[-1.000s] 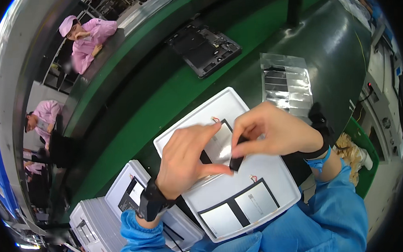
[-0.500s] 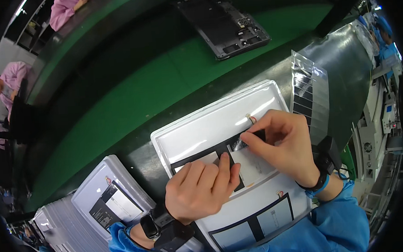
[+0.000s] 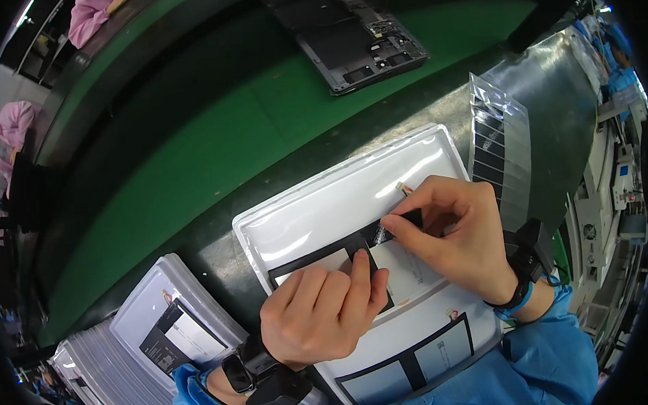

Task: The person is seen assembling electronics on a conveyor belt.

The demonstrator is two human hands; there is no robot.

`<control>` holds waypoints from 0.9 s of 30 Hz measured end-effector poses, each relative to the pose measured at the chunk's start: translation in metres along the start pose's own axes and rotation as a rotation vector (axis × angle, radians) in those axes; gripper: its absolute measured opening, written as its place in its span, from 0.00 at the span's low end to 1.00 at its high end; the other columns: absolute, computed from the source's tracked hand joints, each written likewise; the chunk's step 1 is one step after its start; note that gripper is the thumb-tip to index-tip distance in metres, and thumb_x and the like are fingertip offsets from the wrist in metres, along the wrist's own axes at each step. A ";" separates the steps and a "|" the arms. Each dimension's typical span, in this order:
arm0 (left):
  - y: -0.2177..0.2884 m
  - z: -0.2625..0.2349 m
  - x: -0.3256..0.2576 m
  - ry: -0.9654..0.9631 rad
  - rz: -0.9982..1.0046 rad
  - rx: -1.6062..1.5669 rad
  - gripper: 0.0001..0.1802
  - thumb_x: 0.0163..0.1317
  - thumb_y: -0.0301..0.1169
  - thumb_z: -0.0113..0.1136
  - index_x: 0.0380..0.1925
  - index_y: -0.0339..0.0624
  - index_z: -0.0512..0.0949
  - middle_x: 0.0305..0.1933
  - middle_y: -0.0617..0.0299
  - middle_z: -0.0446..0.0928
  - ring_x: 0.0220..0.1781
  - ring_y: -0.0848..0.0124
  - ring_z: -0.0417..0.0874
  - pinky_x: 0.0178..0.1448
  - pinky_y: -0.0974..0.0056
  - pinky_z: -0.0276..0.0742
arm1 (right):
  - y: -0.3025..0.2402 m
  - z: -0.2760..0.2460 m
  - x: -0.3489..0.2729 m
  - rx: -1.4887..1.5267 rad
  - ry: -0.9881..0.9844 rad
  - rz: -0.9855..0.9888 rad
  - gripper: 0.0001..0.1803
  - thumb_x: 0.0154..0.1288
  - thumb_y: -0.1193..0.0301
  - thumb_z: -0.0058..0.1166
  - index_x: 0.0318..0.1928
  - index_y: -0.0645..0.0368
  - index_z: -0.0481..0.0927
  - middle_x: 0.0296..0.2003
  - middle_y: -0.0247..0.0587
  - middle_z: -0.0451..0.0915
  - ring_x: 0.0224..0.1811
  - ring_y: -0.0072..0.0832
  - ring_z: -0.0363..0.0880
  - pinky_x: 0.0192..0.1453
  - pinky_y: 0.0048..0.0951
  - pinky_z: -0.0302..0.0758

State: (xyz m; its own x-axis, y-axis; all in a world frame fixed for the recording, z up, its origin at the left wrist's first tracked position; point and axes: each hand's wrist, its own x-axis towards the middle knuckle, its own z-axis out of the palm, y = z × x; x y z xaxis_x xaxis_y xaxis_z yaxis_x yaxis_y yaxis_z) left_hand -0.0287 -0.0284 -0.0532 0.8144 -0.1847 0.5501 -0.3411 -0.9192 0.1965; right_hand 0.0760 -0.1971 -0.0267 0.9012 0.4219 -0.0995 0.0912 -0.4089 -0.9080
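In a white plastic tray (image 3: 295,219) before me lies a flat battery pack (image 3: 396,266) with white faces, black borders and a small wire connector. My left hand (image 3: 323,310) rests over its left part, index finger stretched onto the dark middle band and the other fingers bent, gripping nothing. Thumb and forefinger of my right hand (image 3: 452,235) pinch a short black adhesive strip (image 3: 412,218) at the pack's upper edge. Whether the strip's lower end is stuck down cannot be made out. A second similar pack (image 3: 444,351) lies nearer to me.
Stacked white trays (image 3: 135,333) stand at left, the top one with another pack (image 3: 191,335). A clear sheet of black strips (image 3: 490,151) lies right of my tray. Beyond, an open device housing (image 3: 351,41) sits on the green surface (image 3: 260,125). Other people work farther off.
The view has shifted slightly. My right hand still pinches the black strip, which has moved slightly left against the pack. My left hand keeps its finger on the middle band.
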 end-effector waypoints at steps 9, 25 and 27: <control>0.001 -0.001 0.006 -0.095 -0.010 0.006 0.19 0.50 0.29 0.69 0.45 0.38 0.87 0.20 0.68 0.68 0.21 0.72 0.71 0.27 0.68 0.73 | -0.003 -0.002 -0.002 -0.260 0.040 -0.182 0.07 0.57 0.77 0.71 0.34 0.61 0.84 0.20 0.35 0.83 0.21 0.16 0.81 0.26 0.19 0.74; 0.008 -0.003 0.016 -0.096 -0.012 -0.007 0.19 0.50 0.26 0.69 0.45 0.35 0.87 0.22 0.65 0.71 0.21 0.71 0.72 0.26 0.68 0.73 | -0.002 -0.088 -0.027 -1.070 -0.192 -0.505 0.31 0.61 0.57 0.62 0.64 0.49 0.78 0.76 0.51 0.59 0.80 0.60 0.48 0.77 0.62 0.51; 0.005 -0.003 0.013 -0.089 0.024 -0.020 0.19 0.50 0.26 0.69 0.45 0.35 0.87 0.22 0.65 0.71 0.21 0.71 0.72 0.26 0.68 0.73 | 0.012 -0.101 -0.043 -1.083 -0.120 -0.505 0.31 0.59 0.59 0.65 0.63 0.52 0.78 0.77 0.50 0.59 0.80 0.58 0.49 0.76 0.61 0.52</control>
State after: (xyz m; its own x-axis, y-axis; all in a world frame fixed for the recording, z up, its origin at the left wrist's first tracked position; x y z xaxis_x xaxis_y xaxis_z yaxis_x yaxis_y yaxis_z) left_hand -0.0209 -0.0341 -0.0425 0.8442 -0.2372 0.4806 -0.3694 -0.9073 0.2010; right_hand 0.0812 -0.3015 0.0074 0.6210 0.7797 0.0798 0.7837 -0.6194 -0.0469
